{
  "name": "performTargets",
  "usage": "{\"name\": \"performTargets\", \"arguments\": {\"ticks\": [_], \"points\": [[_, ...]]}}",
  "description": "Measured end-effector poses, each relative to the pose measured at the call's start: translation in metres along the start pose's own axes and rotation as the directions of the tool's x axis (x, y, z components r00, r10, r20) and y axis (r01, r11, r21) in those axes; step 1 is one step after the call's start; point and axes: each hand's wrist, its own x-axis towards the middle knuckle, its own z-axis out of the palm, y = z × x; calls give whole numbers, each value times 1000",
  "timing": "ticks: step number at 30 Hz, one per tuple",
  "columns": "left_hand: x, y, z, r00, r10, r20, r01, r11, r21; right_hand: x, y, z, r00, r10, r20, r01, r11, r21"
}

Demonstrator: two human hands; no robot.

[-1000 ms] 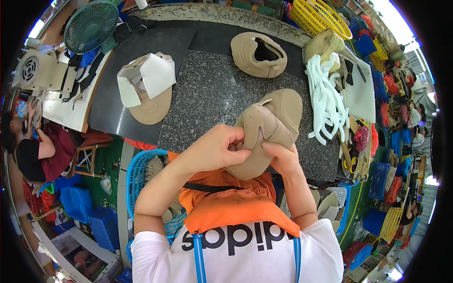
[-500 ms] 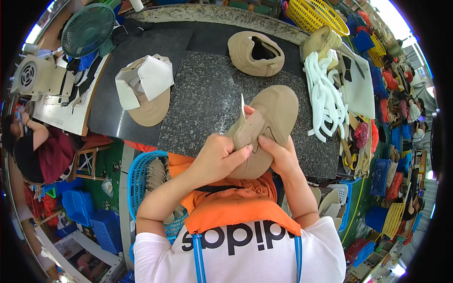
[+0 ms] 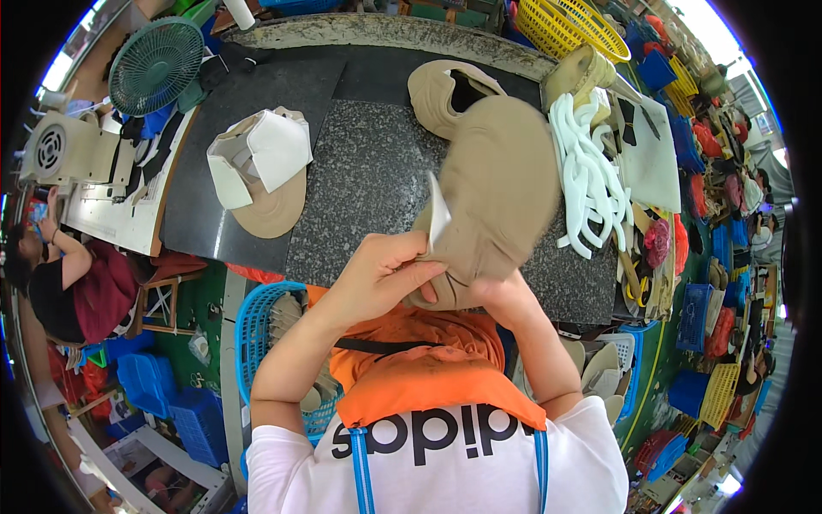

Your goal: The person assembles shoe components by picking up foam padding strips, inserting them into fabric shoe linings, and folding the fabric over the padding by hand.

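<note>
Both my hands hold a beige cap (image 3: 505, 184) above the front of the stone slab, its broad rounded part pointing away from me. My left hand (image 3: 381, 278) pinches the near left edge between thumb and fingers. Beside those fingers a white flap (image 3: 439, 212) sticks up from the cap. My right hand (image 3: 503, 300) grips the near right edge, its fingers partly hidden and smeared. Just beyond, partly covered by the held cap, lies another beige cap (image 3: 431, 90) with a dark opening. Further left a beige cap with white panels (image 3: 278, 158) stands on the black mat.
White curved strips (image 3: 586, 176) lie in a heap on the right, near yellow-handled scissors (image 3: 634, 291). A blue basket (image 3: 248, 330) with beige pieces stands below the table's left front. A green fan (image 3: 156, 66) is at far left, and a co-worker (image 3: 86, 283) sits there.
The held cap has tilted up and turned, its broad part rising and now covering part of the far cap. Both hands have shifted slightly, the right one turning under the cap's edge.
</note>
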Motion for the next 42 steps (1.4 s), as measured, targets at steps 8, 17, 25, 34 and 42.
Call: {"name": "performTargets", "arguments": {"ticks": [8,17,25,34,42], "points": [[7,-63,-57,815,462,-349,-48,655,754,59,49,-50,829,-172,532,559,208,-803],[52,-60,-29,926,362,107,-256,392,884,83,78,-4,991,-102,87,134,742,-657],[42,-71,-53,974,211,84,-172,440,882,69,84,-2,950,-214,226,311,684,-660],[33,-71,-55,903,82,422,-429,118,896,54,91,-37,730,-416,542,680,363,-637],[45,-61,0,960,-258,104,-30,275,961,50,70,-59,776,-196,599,630,189,-754]]}}
